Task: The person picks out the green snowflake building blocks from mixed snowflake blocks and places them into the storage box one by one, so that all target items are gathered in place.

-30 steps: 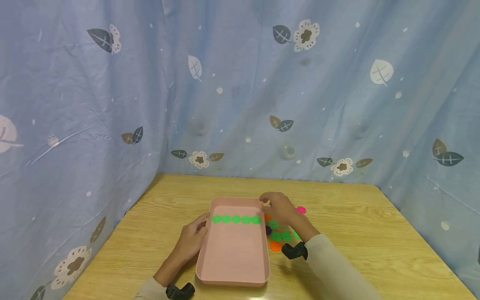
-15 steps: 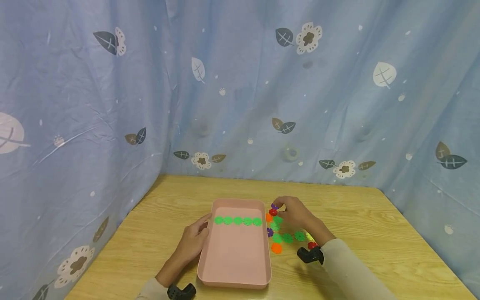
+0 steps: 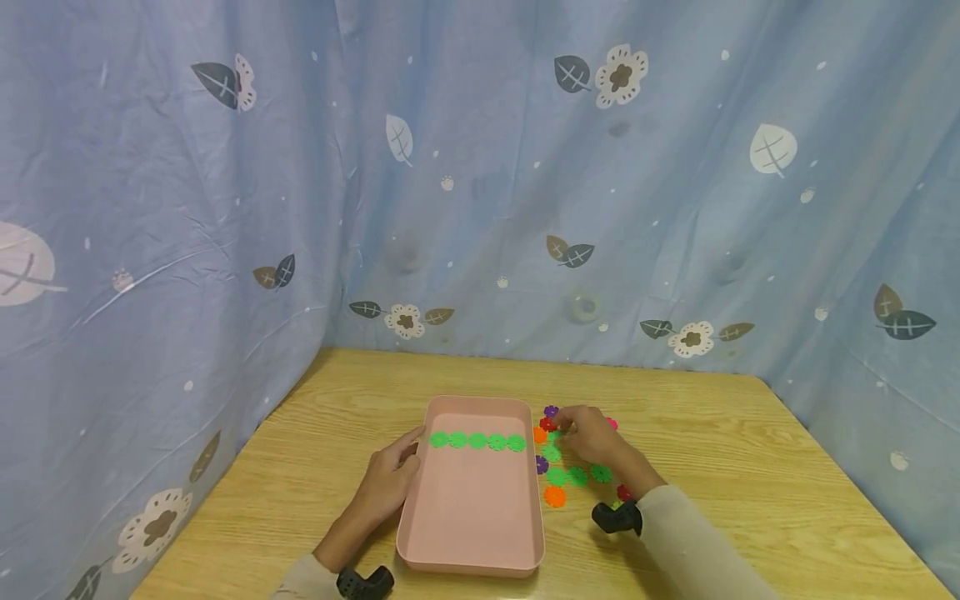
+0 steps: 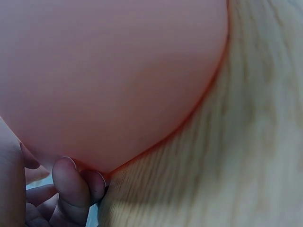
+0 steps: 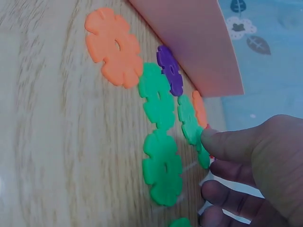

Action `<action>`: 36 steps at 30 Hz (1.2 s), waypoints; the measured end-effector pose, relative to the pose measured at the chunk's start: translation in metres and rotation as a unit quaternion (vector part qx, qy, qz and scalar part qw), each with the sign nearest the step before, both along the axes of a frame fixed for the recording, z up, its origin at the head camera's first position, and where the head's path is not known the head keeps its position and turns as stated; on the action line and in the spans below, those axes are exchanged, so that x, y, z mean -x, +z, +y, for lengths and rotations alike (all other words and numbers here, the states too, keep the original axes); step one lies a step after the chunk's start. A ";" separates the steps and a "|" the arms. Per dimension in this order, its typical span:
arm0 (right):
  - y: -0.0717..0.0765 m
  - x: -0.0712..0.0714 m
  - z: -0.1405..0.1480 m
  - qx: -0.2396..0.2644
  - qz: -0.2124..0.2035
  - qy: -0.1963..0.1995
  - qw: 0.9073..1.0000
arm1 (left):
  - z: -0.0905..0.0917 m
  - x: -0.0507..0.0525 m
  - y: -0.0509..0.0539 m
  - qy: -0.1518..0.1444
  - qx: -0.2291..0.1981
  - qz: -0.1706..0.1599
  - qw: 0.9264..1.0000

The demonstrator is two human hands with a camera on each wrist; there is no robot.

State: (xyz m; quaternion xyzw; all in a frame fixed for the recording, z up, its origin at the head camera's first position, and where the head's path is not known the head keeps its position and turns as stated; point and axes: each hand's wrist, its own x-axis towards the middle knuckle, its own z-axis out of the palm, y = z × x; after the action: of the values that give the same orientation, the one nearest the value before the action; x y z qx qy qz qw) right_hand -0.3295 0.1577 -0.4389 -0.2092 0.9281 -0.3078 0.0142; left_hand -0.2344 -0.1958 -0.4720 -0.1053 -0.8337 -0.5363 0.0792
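A pink rectangular tray (image 3: 471,533) lies on the table. Across its far part runs a row of several green flower-shaped discs (image 3: 477,441), side by side. My left hand (image 3: 384,481) rests against the tray's left side; in the left wrist view its fingertips touch the tray near a corner. To the right of the tray, my right hand (image 3: 596,435) is low over loose discs. In the right wrist view, its thumb and forefinger meet opposite edges of a green flower-shaped disc (image 5: 203,155), partly hidden by the thumb. A red disc (image 3: 547,424) lies just beside those fingertips.
Loose discs lie along the tray's right side: orange (image 3: 555,497), purple (image 3: 542,465) and several green (image 3: 577,477). A pink disc (image 3: 612,423) and a red one (image 3: 625,492) are partly hidden by the right arm. A blue curtain (image 3: 480,183) surrounds the wooden table (image 3: 675,417).
My right hand has moved from the tray's far right corner rightward and down to the loose discs. My left hand stays at the tray's side. The view has shifted slightly.
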 end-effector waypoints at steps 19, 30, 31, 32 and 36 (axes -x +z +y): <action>-0.008 -0.001 -0.006 0.010 -0.007 -0.062 0.998 | 0.001 -0.001 0.003 0.010 -0.011 0.003 1.000; -0.011 -0.002 -0.007 0.042 -0.026 -0.095 0.994 | 0.000 -0.001 0.001 0.002 -0.034 0.001 0.999; -0.011 -0.002 -0.007 0.043 -0.025 -0.095 0.994 | 0.000 -0.001 0.001 0.001 -0.031 0.001 1.000; -0.011 -0.002 -0.007 0.044 -0.025 -0.095 0.994 | 0.000 -0.001 0.001 0.001 -0.027 0.002 1.000; -0.010 -0.002 -0.006 0.045 -0.028 -0.096 0.994 | 0.000 -0.001 0.000 0.002 -0.013 0.004 1.000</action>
State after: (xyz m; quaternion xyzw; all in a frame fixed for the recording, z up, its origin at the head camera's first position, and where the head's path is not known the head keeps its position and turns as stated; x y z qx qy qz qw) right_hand -0.3275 0.1513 -0.4485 -0.1112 0.9284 -0.3545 0.0010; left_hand -0.2338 -0.1955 -0.4719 -0.1049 -0.8267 -0.5463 0.0844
